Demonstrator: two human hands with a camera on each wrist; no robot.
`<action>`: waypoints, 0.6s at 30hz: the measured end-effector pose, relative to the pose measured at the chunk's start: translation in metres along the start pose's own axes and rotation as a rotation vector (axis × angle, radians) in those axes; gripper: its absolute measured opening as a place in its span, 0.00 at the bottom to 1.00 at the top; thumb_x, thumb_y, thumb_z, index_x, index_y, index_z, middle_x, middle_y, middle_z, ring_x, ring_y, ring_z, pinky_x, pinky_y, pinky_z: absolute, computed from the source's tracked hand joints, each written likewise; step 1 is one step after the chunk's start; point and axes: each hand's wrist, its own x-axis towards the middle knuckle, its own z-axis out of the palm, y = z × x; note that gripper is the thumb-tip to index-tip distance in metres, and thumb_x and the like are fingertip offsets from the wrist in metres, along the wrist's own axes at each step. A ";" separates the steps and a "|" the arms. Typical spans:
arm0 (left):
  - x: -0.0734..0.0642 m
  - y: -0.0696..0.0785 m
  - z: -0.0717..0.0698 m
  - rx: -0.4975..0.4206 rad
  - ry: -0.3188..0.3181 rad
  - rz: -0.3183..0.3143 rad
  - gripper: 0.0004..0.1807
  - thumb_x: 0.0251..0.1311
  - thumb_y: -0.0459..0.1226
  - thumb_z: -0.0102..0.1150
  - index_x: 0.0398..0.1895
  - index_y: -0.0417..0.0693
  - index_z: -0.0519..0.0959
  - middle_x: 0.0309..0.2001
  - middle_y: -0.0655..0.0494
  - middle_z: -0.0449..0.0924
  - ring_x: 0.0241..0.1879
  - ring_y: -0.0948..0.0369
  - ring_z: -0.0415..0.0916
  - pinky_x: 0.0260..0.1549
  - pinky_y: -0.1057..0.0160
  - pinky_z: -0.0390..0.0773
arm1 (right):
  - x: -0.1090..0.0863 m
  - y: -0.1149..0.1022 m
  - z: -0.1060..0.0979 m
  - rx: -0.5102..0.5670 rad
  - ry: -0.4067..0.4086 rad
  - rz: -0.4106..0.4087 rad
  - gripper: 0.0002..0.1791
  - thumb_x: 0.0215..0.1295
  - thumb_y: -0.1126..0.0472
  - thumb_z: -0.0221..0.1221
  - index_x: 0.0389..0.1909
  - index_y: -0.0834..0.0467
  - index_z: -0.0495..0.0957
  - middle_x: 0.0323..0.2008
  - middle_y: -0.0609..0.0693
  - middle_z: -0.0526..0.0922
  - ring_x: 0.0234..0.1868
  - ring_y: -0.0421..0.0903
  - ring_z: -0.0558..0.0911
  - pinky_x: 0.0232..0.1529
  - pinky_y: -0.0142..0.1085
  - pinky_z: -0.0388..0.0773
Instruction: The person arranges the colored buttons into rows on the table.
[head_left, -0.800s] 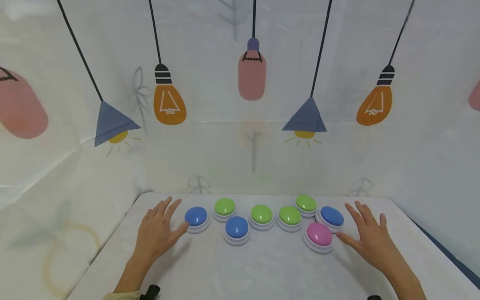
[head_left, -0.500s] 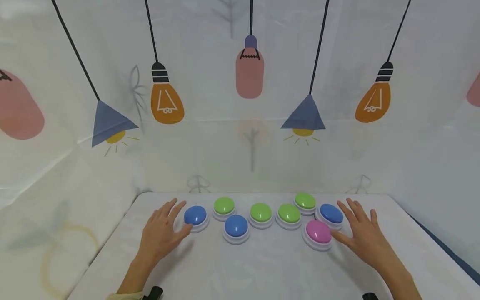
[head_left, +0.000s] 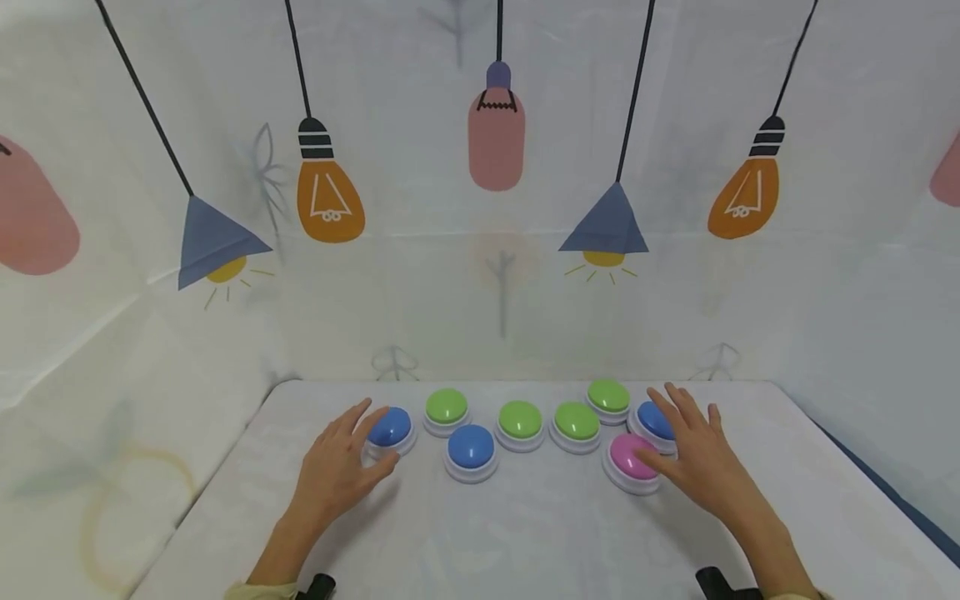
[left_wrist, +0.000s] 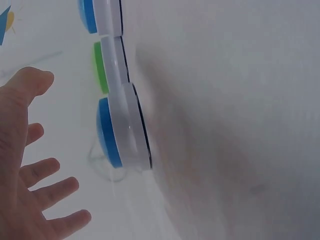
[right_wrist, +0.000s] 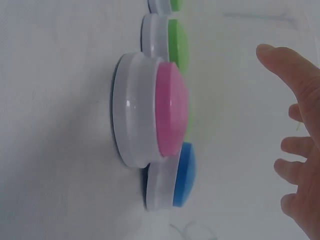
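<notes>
My left hand point(head_left: 337, 467) hovers with spread fingers at the leftmost blue push button point(head_left: 391, 427), overlapping its left side in the head view. In the left wrist view a gap shows between that hand point(left_wrist: 25, 165) and the blue button point(left_wrist: 109, 132). On the other side my right hand point(head_left: 701, 458) is spread above the pink button point(head_left: 628, 457) and the right blue button point(head_left: 654, 422), partly covering both. The right wrist view shows its thumb and fingers apart from the pink dome point(right_wrist: 171, 110). Neither hand holds anything.
Between the hands stand another blue button point(head_left: 470, 447) and several green buttons, among them one at the back point(head_left: 608, 397). All have white round bases on a white table point(head_left: 525, 533). Behind is a pale cloth wall point(head_left: 420, 292) printed with lamps.
Both hands have moved inward: the left to the right over the leftmost blue button, the right to the left over the pink and blue ones. The buttons keep their places; the view tilts slightly.
</notes>
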 end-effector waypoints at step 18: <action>0.004 0.029 0.001 -0.059 -0.088 0.026 0.35 0.46 0.56 0.64 0.61 0.59 0.71 0.65 0.50 0.63 0.60 0.50 0.66 0.41 0.48 0.77 | 0.022 -0.043 0.026 0.183 -0.080 -0.013 0.50 0.50 0.33 0.60 0.71 0.46 0.51 0.72 0.54 0.46 0.66 0.74 0.45 0.53 0.73 0.47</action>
